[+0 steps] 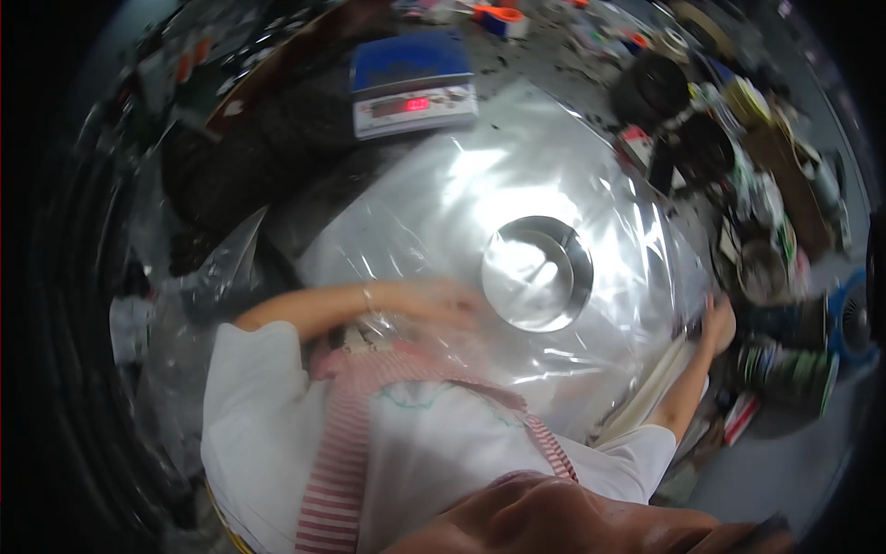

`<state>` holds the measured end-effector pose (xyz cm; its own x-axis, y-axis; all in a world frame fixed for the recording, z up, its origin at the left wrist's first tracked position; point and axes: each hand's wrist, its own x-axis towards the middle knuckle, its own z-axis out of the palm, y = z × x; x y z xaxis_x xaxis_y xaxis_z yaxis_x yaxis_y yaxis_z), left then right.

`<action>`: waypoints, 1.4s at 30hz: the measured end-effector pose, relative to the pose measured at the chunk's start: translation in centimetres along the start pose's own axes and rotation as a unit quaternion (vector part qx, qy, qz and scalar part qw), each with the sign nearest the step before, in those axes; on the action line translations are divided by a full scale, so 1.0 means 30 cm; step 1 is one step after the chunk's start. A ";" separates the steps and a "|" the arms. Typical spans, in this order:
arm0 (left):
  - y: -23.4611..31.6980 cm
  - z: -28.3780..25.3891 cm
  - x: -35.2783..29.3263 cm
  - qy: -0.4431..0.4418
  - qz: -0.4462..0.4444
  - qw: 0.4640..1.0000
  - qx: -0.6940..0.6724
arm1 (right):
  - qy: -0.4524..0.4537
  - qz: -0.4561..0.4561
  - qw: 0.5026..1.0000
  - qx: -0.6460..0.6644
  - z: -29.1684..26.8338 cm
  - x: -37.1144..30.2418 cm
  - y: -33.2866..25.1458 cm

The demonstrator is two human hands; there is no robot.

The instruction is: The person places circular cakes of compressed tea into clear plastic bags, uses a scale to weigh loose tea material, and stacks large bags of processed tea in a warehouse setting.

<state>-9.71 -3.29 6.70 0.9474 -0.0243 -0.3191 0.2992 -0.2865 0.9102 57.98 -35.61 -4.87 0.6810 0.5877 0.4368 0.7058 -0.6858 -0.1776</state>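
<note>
A large clear plastic sheet (pixel 415 212) spreads over the work surface in front of me, shiny with reflections. On it rests a round, shallow metal pan (pixel 584 268) with a bright inside. My left hand (pixel 443 305) is over the near left part of the sheet, just left of the pan. Motion smears its fingers, so their pose is unclear. At the sheet's right edge, my right hand (pixel 717 325) is closed, apparently gripping the plastic; its fingertips are partly hidden. A long cream-coloured piece (pixel 646 388) lies beside my right forearm.
A digital scale (pixel 415 111) with a blue platform and lit red display stands at the far side. Dark round containers (pixel 651 88), a green can (pixel 787 377) and a blue fan (pixel 854 317) crowd the right. An orange-and-blue tape dispenser (pixel 503 20) sits at the back.
</note>
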 end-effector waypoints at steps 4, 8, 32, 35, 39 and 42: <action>-0.080 -0.301 -0.356 0.471 -0.066 0.835 0.276 | -0.109 0.133 0.985 -0.003 0.139 -0.018 0.047; -0.147 -0.515 -0.677 0.513 -0.211 0.670 0.494 | -0.091 0.114 0.988 0.057 0.093 -0.044 -0.069; -0.477 -0.461 -1.562 0.714 -0.380 0.588 0.013 | -0.152 -0.363 0.896 0.207 -0.476 -0.423 -1.568; -0.324 -0.517 -1.443 0.678 -0.325 0.655 -0.069 | -0.171 -0.334 0.847 0.377 -0.525 -0.334 -1.892; -0.411 -0.591 -1.493 0.661 -0.349 0.621 0.236 | -0.317 -0.400 0.730 0.455 -0.234 -0.328 -2.519; -0.316 -0.687 -1.406 0.593 -0.239 0.662 0.392 | -0.247 -0.480 0.747 0.388 0.051 -0.400 -2.933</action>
<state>-50.18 20.20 16.98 0.3276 0.8840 0.3334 0.8862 -0.4099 0.2162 -11.98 18.33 4.17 -0.3571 0.8676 0.3459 0.6862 0.4950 -0.5330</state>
